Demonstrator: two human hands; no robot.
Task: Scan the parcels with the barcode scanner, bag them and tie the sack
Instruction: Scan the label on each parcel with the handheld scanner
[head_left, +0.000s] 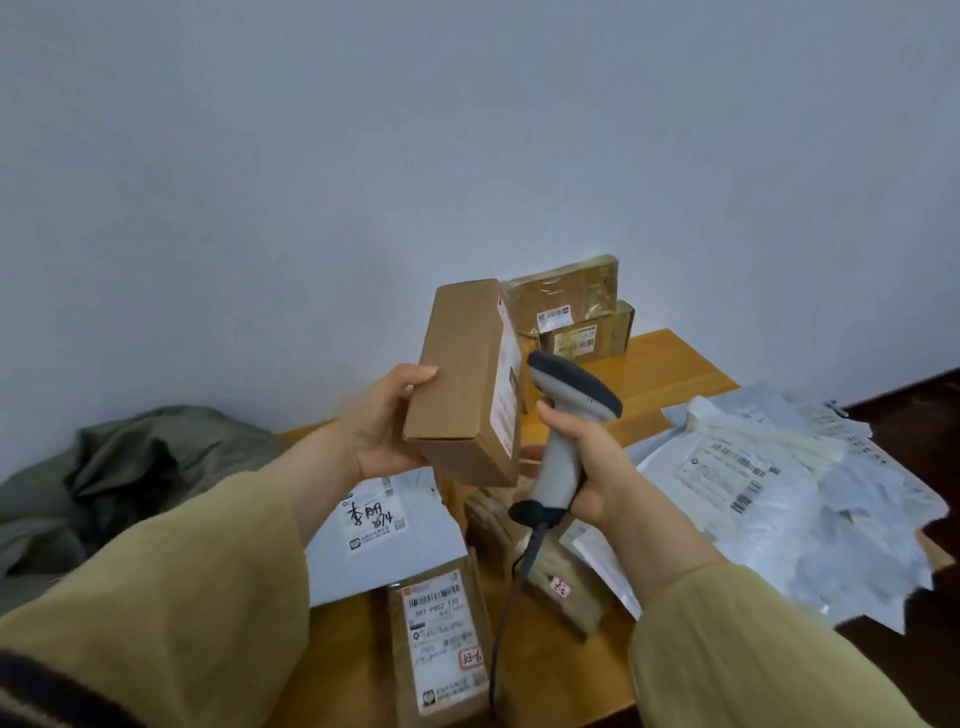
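My left hand (387, 421) grips a brown cardboard parcel (460, 379) and holds it upright above the table, its white label facing right. My right hand (582, 462) grips the handle of a grey barcode scanner (569, 410). The scanner's dark head sits close to the parcel's label. A black cable (511, 592) hangs from the scanner's handle down to the table. A grey-green sack (119, 478) lies crumpled at the left.
The wooden table (670, 374) carries more parcels: two taped boxes (576, 312) at the back, a labelled brown box (441, 644) at the front, a white mailer (384, 525) with handwriting, and a heap of white plastic mailers (779, 488) at the right. A plain wall stands behind.
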